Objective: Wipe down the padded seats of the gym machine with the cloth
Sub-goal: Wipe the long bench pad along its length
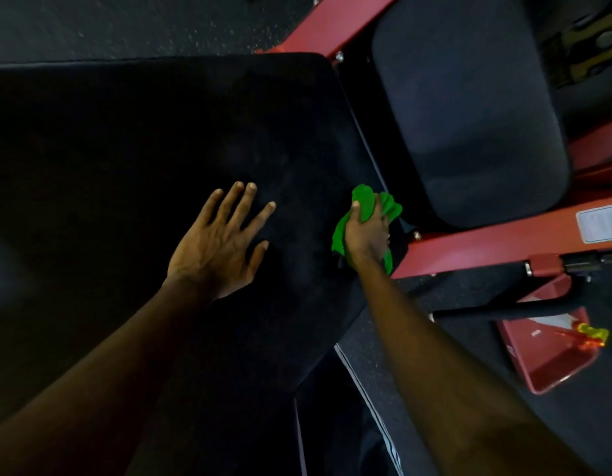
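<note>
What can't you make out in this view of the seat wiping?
Head view only.
Large seat pad: too dark to show wiped patches.
Frame label: blurred, unreadable.
Green cloth: partly hidden under the right hand.
Smaller pad: top cut by picture edge.

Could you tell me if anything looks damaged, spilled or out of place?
Nothing stands out. The large pad and small pad look intact; the left hand rests flat on the large one, the right hand holds the cloth at its edge. An orange-yellow item sits at the red plate's corner, too blurred to identify.
</note>
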